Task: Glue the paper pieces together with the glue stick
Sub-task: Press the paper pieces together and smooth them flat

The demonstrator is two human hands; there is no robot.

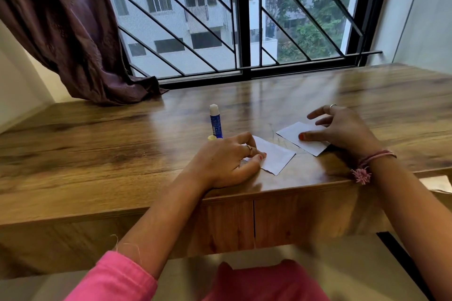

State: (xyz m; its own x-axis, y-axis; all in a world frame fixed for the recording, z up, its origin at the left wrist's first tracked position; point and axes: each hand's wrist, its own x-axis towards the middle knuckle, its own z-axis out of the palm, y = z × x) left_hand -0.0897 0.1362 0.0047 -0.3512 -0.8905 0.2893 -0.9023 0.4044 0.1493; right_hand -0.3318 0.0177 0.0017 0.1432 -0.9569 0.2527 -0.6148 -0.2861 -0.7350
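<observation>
Two white paper pieces lie on the wooden table near its front edge. My left hand rests on the left paper piece, thumb and forefinger pinching its left edge. My right hand lies over the right paper piece, with the thumb pressing on it and the other fingers spread above. A blue glue stick stands upright and uncapped just behind my left hand, its white glue showing on top. Its yellow cap sits at its base, partly hidden by my hand.
A window with black bars runs along the table's far edge. A dark purple curtain drapes onto the table's back left corner. A drawer front shows under the table edge.
</observation>
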